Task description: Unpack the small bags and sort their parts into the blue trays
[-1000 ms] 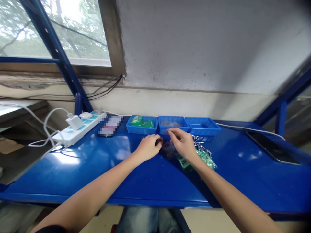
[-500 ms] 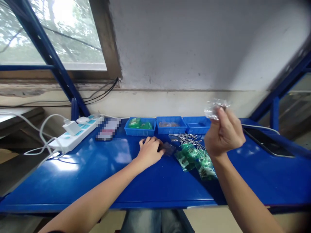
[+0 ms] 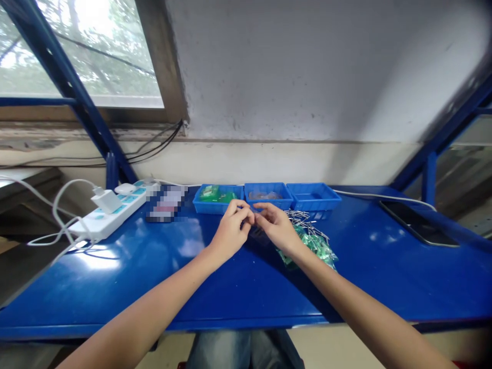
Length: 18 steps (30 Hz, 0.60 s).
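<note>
My left hand [image 3: 231,226] and my right hand [image 3: 280,228] meet fingertip to fingertip above the table, in front of the middle blue bin. Both have their fingers curled into a pinch. Whatever lies between the fingertips is too small and too hidden to name. Just right of my right hand, partly covered by its wrist, lies a heap of small clear bags with green contents [image 3: 321,251]. Behind that heap are loose thin metal rods [image 3: 302,217].
Along the back stand a blue bin with green packets [image 3: 219,207], a middle blue bin [image 3: 284,203] with clear-looking contents, and a right blue bin [image 3: 317,206]. A power strip [image 3: 119,212] and a blurred-out object [image 3: 165,205] are left; a black phone [image 3: 417,223] lies right.
My right hand has come down and left from its raised position, where it held a crumpled clear bag, to meet my left hand. My left hand has lifted off the table, fingers now pinched.
</note>
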{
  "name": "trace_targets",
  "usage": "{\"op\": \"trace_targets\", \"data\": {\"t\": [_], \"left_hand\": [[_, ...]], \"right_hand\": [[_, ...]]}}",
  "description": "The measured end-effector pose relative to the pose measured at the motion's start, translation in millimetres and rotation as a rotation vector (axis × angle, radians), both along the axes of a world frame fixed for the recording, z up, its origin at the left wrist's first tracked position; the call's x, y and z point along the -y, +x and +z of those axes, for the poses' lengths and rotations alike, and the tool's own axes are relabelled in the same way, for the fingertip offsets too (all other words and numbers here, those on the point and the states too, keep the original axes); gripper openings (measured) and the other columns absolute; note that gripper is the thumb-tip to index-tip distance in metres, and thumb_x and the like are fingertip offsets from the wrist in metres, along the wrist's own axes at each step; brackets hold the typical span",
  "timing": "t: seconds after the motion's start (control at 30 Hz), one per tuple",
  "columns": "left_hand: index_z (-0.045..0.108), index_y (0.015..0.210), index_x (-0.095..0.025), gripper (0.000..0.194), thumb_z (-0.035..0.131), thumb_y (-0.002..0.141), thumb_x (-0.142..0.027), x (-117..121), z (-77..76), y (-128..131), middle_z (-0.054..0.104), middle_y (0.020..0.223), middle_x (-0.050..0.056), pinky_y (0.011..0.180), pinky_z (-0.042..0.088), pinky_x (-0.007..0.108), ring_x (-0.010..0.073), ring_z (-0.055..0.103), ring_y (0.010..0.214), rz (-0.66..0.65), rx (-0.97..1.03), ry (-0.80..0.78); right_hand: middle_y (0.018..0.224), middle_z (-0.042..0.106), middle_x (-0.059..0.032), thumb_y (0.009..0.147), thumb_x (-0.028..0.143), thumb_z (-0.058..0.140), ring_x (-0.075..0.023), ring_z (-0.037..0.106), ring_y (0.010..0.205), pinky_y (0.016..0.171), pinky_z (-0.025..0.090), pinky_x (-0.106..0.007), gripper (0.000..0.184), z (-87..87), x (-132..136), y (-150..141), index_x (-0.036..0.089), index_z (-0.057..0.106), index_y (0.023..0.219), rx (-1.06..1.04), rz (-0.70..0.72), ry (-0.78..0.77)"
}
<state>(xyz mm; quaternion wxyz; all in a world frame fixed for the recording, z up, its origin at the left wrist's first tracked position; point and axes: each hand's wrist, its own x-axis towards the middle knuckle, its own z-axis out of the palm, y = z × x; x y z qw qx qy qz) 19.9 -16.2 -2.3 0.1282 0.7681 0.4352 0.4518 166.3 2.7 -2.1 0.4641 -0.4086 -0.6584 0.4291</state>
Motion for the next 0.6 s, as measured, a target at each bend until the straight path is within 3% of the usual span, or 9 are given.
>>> {"op": "trace_targets", "data": {"t": [0.1, 0.2, 0.3, 0.37, 0.43, 0.53, 0.6], "left_hand": [[0.057, 0.076, -0.017, 0.012, 0.049, 0.077, -0.007, 0.0, -1.8, 0.3, 0.039, 0.111, 0.006, 0.077, 0.045, 0.029, 0.0119, 0.052, 0.081, 0.029, 0.002, -0.035], [0.062, 0.085, -0.019, 0.009, 0.058, 0.078, -0.023, -0.9, -0.9, 1.0, 0.041, 0.112, 0.007, 0.08, 0.044, 0.032, 0.0188, 0.051, 0.097, 0.062, 0.051, -0.127], [0.064, 0.085, -0.018, 0.027, 0.048, 0.085, -0.04, -2.9, 3.7, 0.6, 0.054, 0.097, 0.007, 0.077, 0.043, 0.031, 0.0203, 0.053, 0.095, 0.028, 0.227, -0.347], [0.064, 0.081, -0.016, 0.044, 0.036, 0.089, -0.049, -4.8, 6.4, -0.2, 0.06, 0.084, 0.007, 0.069, 0.042, 0.029, 0.0181, 0.056, 0.082, -0.022, 0.402, -0.548], [0.063, 0.078, -0.015, 0.047, 0.037, 0.087, -0.053, -6.7, 7.5, -1.2, 0.061, 0.076, 0.006, 0.061, 0.039, 0.026, 0.0155, 0.055, 0.07, -0.071, 0.54, -0.675], [0.061, 0.079, -0.015, 0.029, 0.053, 0.082, -0.043, -8.6, 6.4, -2.2, 0.06, 0.072, 0.002, 0.058, 0.037, 0.023, 0.0122, 0.053, 0.064, -0.114, 0.592, -0.65], [0.06, 0.083, -0.016, 0.018, 0.057, 0.08, -0.034, -8.5, 5.2, -2.3, 0.06, 0.073, 0.001, 0.06, 0.039, 0.024, 0.0119, 0.053, 0.065, -0.084, 0.555, -0.533]], "right_hand": [[0.074, 0.061, -0.0017, 0.071, 0.033, 0.062, -0.014, 0.055, 0.063, 0.062, 0.044, -0.028, 0.041, -3.4, -5.1, 0.6, 0.016, 0.058, 0.108, -0.13, -0.03, -0.061], [0.075, 0.061, -0.0022, 0.069, 0.033, 0.063, -0.0144, 0.056, 0.066, 0.064, 0.045, -0.028, 0.034, -2.6, -8.8, 4.4, 0.016, 0.06, 0.098, -0.187, -0.092, -0.032], [0.074, 0.06, -0.0015, 0.071, 0.03, 0.061, -0.0135, 0.055, 0.064, 0.062, 0.044, -0.027, 0.018, 0.7, -7.2, 7.3, 0.018, 0.059, 0.085, -0.161, -0.12, 0.081], [0.075, 0.059, -0.0019, 0.074, 0.027, 0.058, -0.0141, 0.055, 0.067, 0.063, 0.045, -0.028, 0.008, 2.5, -3.9, 8.0, 0.019, 0.058, 0.077, -0.079, -0.109, 0.204], [0.079, 0.058, -0.003, 0.076, 0.021, 0.055, -0.0164, 0.056, 0.076, 0.07, 0.046, -0.031, 0.006, 3.2, -0.4, 8.0, 0.02, 0.059, 0.072, 0.03, -0.099, 0.368], [0.092, 0.054, -0.0054, 0.075, 0.014, 0.052, -0.0201, 0.054, 0.093, 0.085, 0.043, -0.038, 0.013, 2.2, 2.1, 7.5, 0.021, 0.063, 0.072, 0.17, -0.141, 0.528], [0.099, 0.049, -0.007, 0.073, 0.014, 0.052, -0.022, 0.051, 0.099, 0.088, 0.041, -0.04, 0.015, 1.8, 1.7, 7.7, 0.021, 0.066, 0.075, 0.217, -0.183, 0.489]]}}
